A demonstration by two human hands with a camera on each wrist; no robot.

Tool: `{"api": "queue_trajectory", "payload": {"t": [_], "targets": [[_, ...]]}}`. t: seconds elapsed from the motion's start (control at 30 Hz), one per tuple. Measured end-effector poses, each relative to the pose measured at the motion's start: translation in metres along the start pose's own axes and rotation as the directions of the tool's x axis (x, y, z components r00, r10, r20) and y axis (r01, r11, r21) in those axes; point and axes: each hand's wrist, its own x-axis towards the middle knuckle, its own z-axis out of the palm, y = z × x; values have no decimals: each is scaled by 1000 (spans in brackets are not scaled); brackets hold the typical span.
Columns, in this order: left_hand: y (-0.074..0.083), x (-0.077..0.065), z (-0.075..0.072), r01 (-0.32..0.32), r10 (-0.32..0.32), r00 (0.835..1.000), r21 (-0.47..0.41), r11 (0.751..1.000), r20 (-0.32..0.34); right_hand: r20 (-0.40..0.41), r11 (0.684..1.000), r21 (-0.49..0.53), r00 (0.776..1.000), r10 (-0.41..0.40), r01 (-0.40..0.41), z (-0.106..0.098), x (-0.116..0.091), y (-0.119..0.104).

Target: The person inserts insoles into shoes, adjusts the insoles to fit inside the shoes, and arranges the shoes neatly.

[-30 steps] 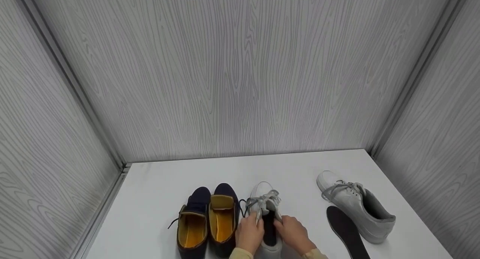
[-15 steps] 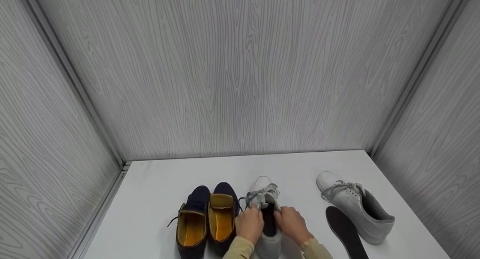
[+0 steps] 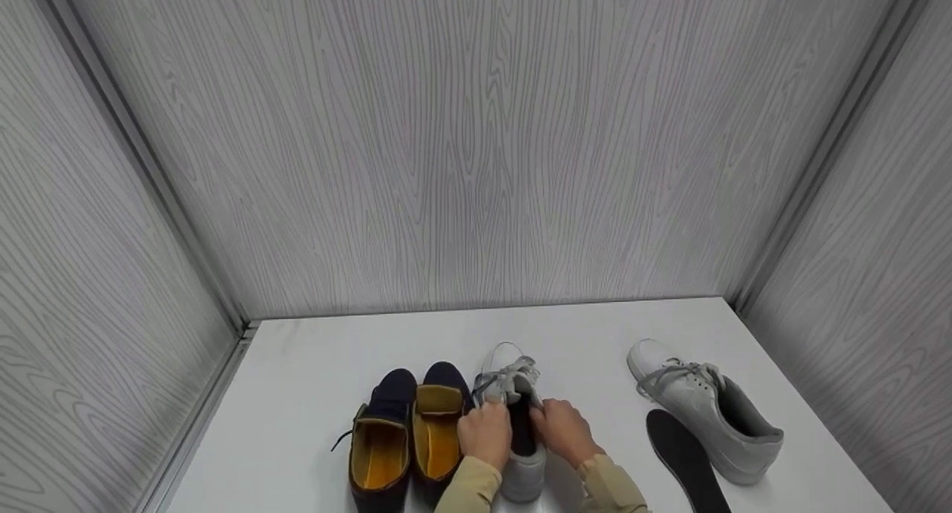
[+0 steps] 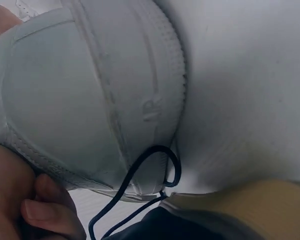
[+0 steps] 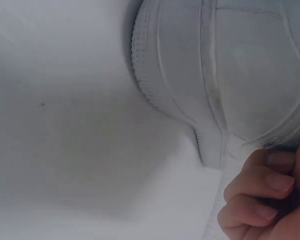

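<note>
A white sneaker (image 3: 523, 482) with grey laces points away from me, a black insole (image 3: 522, 430) lying in its opening. My left hand (image 3: 487, 433) grips the left side of the opening, and my right hand (image 3: 565, 433) grips the right side. Curled fingers (image 4: 50, 210) show beside the shoe's collar in the left wrist view. The right wrist view has the sneaker's heel (image 5: 255, 70) with bent fingers (image 5: 260, 182) close to it. The thumbs' tips are hidden.
Two navy shoes (image 3: 398, 385) with yellow-brown insides stand close on the left. A thin dark lace (image 4: 125, 185) loops against the sneaker. To the right are another white sneaker (image 3: 695, 401) and a loose black insole (image 3: 688, 457). Wood-grain panels (image 3: 476, 163) enclose the white table (image 3: 312, 364).
Both hands and the sneaker between them have shifted away from me and a little left, nearer the navy shoes. The other shoes and the loose insole have stayed put.
</note>
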Motion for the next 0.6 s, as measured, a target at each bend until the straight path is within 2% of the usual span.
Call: {"api": "queue_trajectory", "payload": {"t": [0.1, 0.37, 0.6], "targets": [[-2, -1, -2, 27, -27, 999, 0, 1000, -18, 18, 999, 25, 1000, 21, -22, 2, 0, -4], [0, -3, 0, 110, -110, 994, -28, 994, -6, 114, 988, 109, 989, 99, -112, 6, 1, -2], [1, -2, -2, 131, -128, 991, -54, 990, 44, 103, 986, 120, 989, 107, -119, 5, 0, -1]]}}
